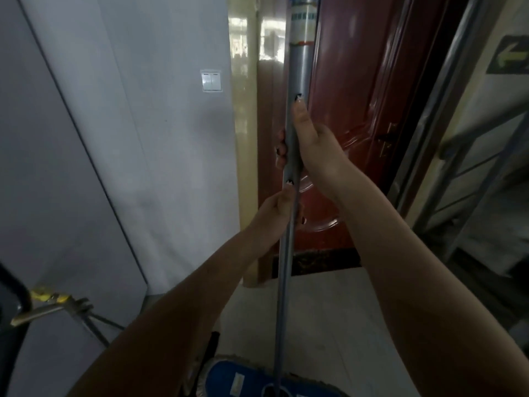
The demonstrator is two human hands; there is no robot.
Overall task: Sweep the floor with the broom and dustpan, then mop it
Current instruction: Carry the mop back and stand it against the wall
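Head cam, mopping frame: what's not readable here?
- Mop head: cut off by the bottom edge.
- Mop handle: top runs past the upper edge; its label is too blurred to read.
- Right hand, left hand: fingers mostly hidden behind the handle.
- Arrow sign: cut by the right edge, blurred.
- Metal object, lower left: blurred, unidentifiable.

Home entryway, red metal door (357, 110), wall switch (211, 80), tiled floor (329, 310)

Dim interior, soft overall focus. Glare on the glossy pillar (246, 38) at upper centre and red door (357, 110); wide-angle bending at frame edges; forearms shadowed.
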